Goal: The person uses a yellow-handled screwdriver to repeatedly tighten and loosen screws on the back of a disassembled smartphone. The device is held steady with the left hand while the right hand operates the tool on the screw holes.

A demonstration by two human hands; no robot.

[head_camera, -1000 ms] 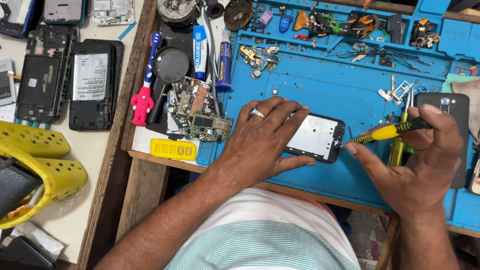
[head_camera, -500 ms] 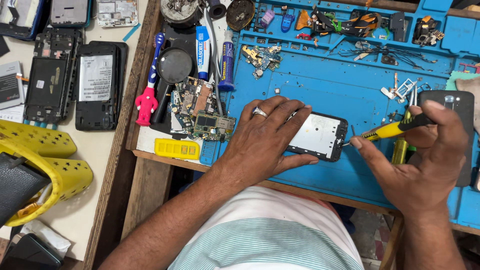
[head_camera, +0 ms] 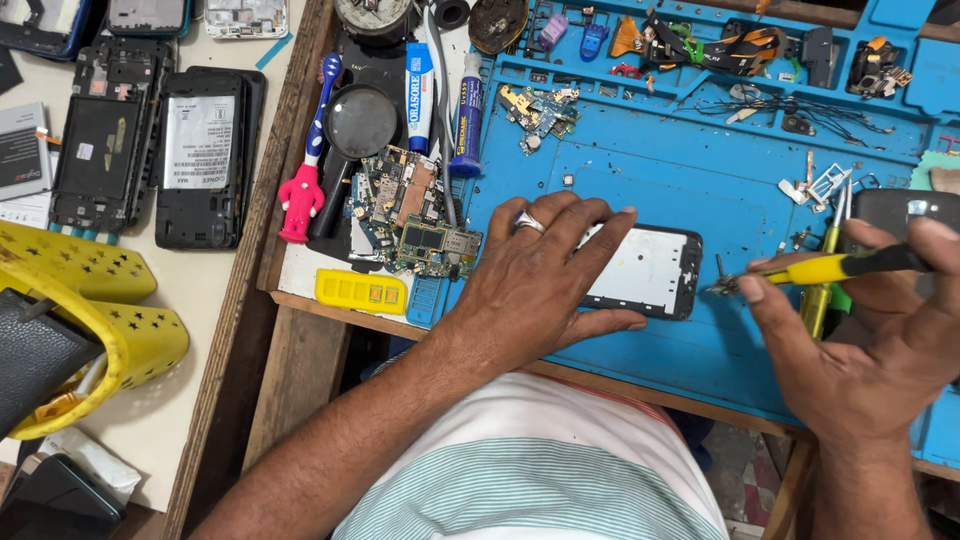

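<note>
Head cam looking down: left hand (head_camera: 535,275) lies flat with its fingers spread over the near end of a phone frame (head_camera: 645,272), pinning it down on the blue mat (head_camera: 650,175) on the surface, so no closed grip there. Right hand (head_camera: 870,345) has a tight grip on a yellow screwdriver (head_camera: 835,267), tip just off the phone's right edge. Loose circuit boards (head_camera: 415,215), a magnifying glass (head_camera: 358,125) and a red toothbrush (head_camera: 308,170) sit to the left.
</note>
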